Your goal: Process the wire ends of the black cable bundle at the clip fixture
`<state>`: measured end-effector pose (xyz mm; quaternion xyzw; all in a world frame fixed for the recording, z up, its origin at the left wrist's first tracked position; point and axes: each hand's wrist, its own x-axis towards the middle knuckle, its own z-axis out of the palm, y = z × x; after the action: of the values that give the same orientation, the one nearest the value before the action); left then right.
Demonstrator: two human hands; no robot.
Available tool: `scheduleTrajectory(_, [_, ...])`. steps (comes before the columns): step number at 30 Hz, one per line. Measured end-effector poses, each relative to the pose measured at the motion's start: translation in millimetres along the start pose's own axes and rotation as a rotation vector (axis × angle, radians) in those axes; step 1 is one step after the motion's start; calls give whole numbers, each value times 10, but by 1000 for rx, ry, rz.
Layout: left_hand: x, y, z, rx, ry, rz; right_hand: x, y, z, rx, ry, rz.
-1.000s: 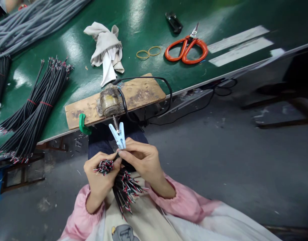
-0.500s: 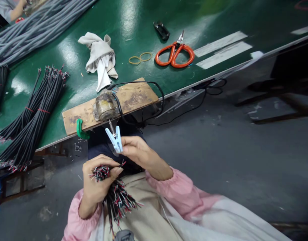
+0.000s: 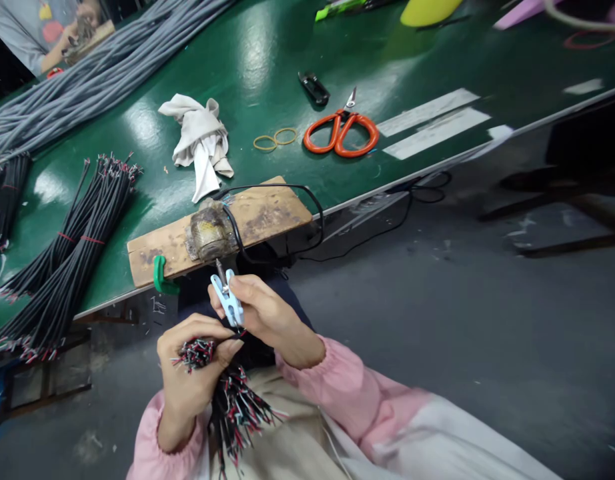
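My left hand (image 3: pixel 192 367) is closed round a bundle of black cables (image 3: pixel 237 407) whose ends show red and white wires. Between its thumb and forefinger one cable end sticks out to the right. My right hand (image 3: pixel 260 310) pinches a light blue clothespin (image 3: pixel 228 300), its jaw end touching or very near that cable end. The clothespin sits at the tip of a metal shaft from a small motor (image 3: pixel 208 230); how the two join is hard to make out. The motor is on a wooden board (image 3: pixel 267 207) at the table edge.
A green clamp (image 3: pixel 162 275) grips the board. On the green table (image 3: pixel 267 80) lie a white cloth (image 3: pixel 200 140), rubber bands (image 3: pixel 275 139), orange-handled scissors (image 3: pixel 342 130), a black clipper (image 3: pixel 313 88), black cable bundles (image 3: pixel 72 260) and long grey cables (image 3: pixel 112 70). A co-worker (image 3: pixel 35 33) sits across.
My right hand has taken a fuller hold of the clothespin, squeezing its arms, and its jaws have come down to the cable end in my left hand. The camera view has tilted slightly upward.
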<state>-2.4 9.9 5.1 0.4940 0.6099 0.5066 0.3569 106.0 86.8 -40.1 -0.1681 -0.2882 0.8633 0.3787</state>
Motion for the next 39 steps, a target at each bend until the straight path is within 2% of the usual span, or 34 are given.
scheduleTrajectory(7, [20, -6, 38, 0, 14, -30, -7, 50, -50, 64, -40, 33])
scheduleTrajectory(13, [-9, 20, 25, 36, -8, -8, -68, 146, -223, 82, 115, 40])
scheduleTrajectory(16, [-52, 18, 13, 48, -36, -6, -234, 142, -259, -37, 140, -21])
scheduleTrajectory(19, [-102, -8, 0, 67, -66, -12, -419, 74, -243, -231, 86, -101])
scheduleTrajectory(23, [-152, -53, -11, 51, -108, -16, -518, -63, -189, -365, -34, -53])
scheduleTrajectory(30, [-157, -67, -26, 16, -158, -20, -466, -91, -195, -349, -48, -41])
scheduleTrajectory(39, [-172, -79, -28, 22, -172, -56, -505, -134, -222, -382, -83, -191])
